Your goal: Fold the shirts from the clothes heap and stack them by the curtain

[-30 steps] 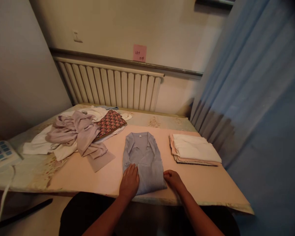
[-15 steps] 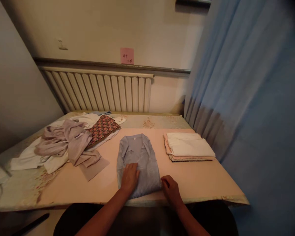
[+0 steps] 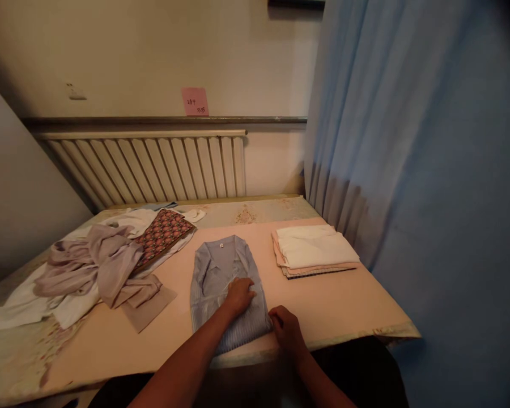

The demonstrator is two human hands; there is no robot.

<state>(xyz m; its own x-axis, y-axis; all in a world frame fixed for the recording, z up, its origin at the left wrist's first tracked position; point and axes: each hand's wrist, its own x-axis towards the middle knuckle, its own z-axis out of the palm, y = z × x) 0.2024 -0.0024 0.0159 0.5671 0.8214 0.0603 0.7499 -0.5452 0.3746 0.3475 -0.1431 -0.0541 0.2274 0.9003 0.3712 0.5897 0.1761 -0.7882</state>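
Left grip (image 3: 239,294) lies flat and open on the blue top (image 3: 227,289); right grip (image 3: 283,328) pinches its near right corner. Sides look folded in, and the final fold remains. Folded stack (image 3: 314,250) sits right on the bench (image 3: 348,306), unfolded pile (image 3: 97,266) left.

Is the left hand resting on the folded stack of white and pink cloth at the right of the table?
No, the left hand lies flat on the blue-grey knit top, well apart from the folded stack.
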